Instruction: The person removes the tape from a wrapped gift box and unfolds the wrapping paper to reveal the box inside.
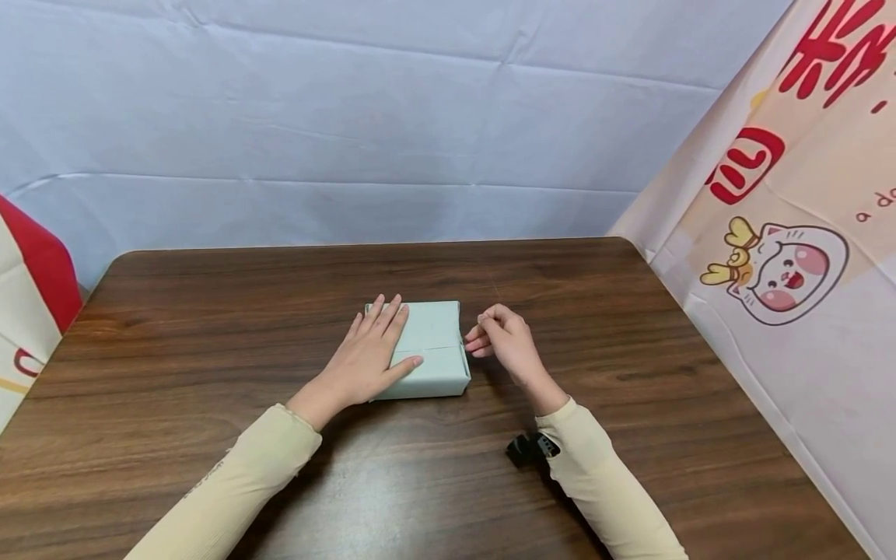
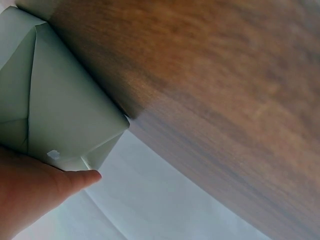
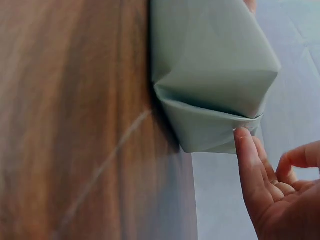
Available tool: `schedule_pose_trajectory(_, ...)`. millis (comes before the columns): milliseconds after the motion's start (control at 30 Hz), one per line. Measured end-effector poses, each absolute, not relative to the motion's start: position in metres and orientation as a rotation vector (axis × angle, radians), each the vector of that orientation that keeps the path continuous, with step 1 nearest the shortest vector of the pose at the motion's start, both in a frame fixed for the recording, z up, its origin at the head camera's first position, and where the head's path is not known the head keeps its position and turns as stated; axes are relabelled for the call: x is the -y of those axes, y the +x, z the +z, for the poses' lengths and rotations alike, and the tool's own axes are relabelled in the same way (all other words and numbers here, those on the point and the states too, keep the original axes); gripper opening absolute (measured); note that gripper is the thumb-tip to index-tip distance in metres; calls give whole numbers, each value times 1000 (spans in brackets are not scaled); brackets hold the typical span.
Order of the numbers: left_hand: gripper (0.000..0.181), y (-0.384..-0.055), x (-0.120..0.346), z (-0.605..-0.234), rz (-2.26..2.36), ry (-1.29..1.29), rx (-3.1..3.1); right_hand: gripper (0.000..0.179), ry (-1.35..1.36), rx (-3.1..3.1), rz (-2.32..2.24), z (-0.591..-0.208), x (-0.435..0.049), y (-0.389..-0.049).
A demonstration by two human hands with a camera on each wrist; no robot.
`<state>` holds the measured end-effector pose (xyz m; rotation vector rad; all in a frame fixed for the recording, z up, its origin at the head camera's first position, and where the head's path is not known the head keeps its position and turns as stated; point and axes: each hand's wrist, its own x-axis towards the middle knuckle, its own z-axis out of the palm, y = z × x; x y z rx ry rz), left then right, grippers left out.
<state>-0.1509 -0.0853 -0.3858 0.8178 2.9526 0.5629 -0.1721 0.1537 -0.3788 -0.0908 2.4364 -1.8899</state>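
Observation:
A small box wrapped in pale green paper (image 1: 430,334) lies on the wooden table, a paper seam running across its top. My left hand (image 1: 371,354) rests on the left part of that top, fingers spread and straight. In the left wrist view, the folded left end of the wrapping (image 2: 70,95) bears a small whitish patch (image 2: 53,154). At the box's right end is my right hand (image 1: 507,342). In the right wrist view, an extended fingertip (image 3: 242,133) touches the folded end flap (image 3: 200,122). The thumb is bent; anything between it and the forefinger is too unclear to tell.
The brown table (image 1: 210,342) extends around the box on all sides. A black device (image 1: 532,449) is attached under the right sleeve. Behind the table hangs a pale cloth (image 1: 350,124), with a printed banner (image 1: 791,257) at the right.

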Motion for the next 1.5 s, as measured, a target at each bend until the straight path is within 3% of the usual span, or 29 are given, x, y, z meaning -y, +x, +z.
schedule_pose_trajectory(167, 78, -151, 86, -386, 553, 828, -2956, 22, -342, -2920, -1442, -377, -142, -169)
schedule_pose_trajectory(333, 78, -150, 86, -384, 550, 830, -2956, 35, -651, -3252, -822, -372, -122, -170)
schedule_pose_trajectory(633, 77, -150, 85, -384, 543, 835, -2960, 31, -824, -3360, -351, -372, -106, -179)
schedule_pose_trajectory(867, 77, -150, 87, -385, 548, 821, -2953, 26, -856, -3265, -437, -368, -107, -183)
schedule_pose_trajectory(1267, 78, -151, 85, -386, 553, 827, -2953, 22, -682, -3066, -1137, -378, -136, -180)
schedule_pose_trajectory(1500, 78, -151, 85, -386, 540, 827, -2964, 20, -536, -3051, -1268, -383, -154, -173)
